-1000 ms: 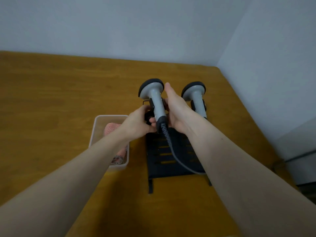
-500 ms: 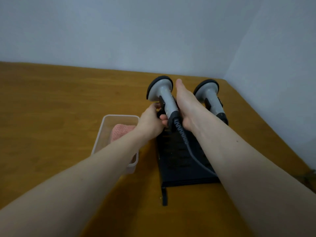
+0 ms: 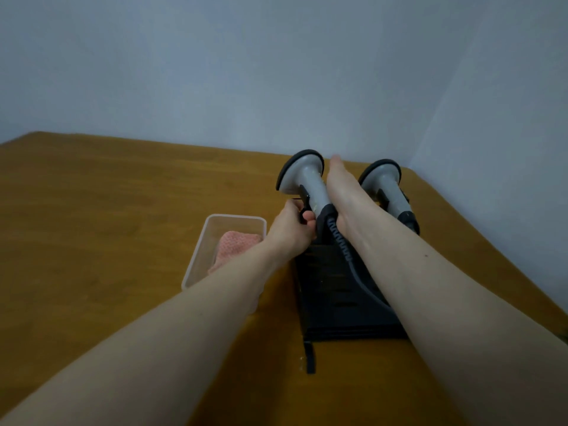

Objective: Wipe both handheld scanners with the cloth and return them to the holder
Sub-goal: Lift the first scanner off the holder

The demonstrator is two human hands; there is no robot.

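Two grey handheld scanners with black rims stand in a black holder (image 3: 335, 296) on the wooden table. My right hand (image 3: 344, 195) lies along the right side of the left scanner (image 3: 307, 179), fingers wrapped on its handle. My left hand (image 3: 292, 232) grips the left edge of the holder at that scanner's base. A coiled grey cable (image 3: 341, 244) runs from the handle down over the holder. The right scanner (image 3: 387, 186) stands untouched behind my right wrist. A pink cloth (image 3: 236, 244) lies in a clear plastic tub (image 3: 196, 265) left of the holder.
The wooden table (image 3: 107, 226) reaches to a grey wall at the back and another on the right, forming a corner just behind the scanners. My forearms cross the near part of the table.
The view has tilted up, so the scanners and holder sit lower in the frame. Both hands stay on the left scanner and holder; the scanner leans a little further back.
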